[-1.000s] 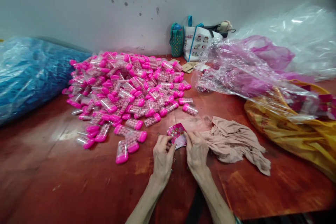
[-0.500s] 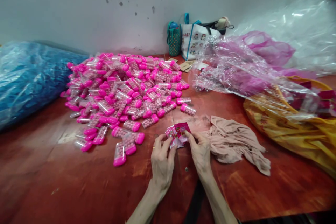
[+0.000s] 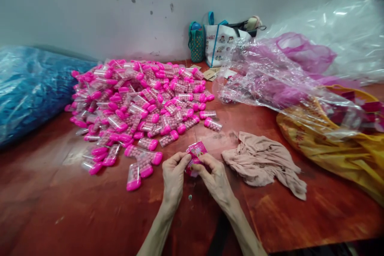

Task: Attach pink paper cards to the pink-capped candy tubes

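Observation:
Between my two hands are small glossy pink printed cards or packets (image 3: 196, 149), apparently a short stack; the exact kind is hard to make out. My left hand (image 3: 173, 178) pinches their left edge between thumb and fingers. On the right edge, the thumb and fingers of my right hand (image 3: 218, 180) are closed as well. Just beyond and to the left lies a big heap of clear bottles with pink caps (image 3: 144, 100), filled with small pink balls. A crumpled beige cloth (image 3: 262, 160) rests to the right of my right hand.
A blue plastic-wrapped bundle (image 3: 33, 92) borders the reddish table (image 3: 90, 216) at left. On the right are clear plastic film (image 3: 270, 76), pink mesh (image 3: 306, 54) and a yellow bag (image 3: 330, 156). A white tote (image 3: 220, 42) and a green bottle holder (image 3: 196, 44) stand by the wall.
Both hands have moved slightly left with the pink printed pieces. The pieces were fanned out and now sit closer together, turned to a different angle. The right-hand fingers have shifted their grip.

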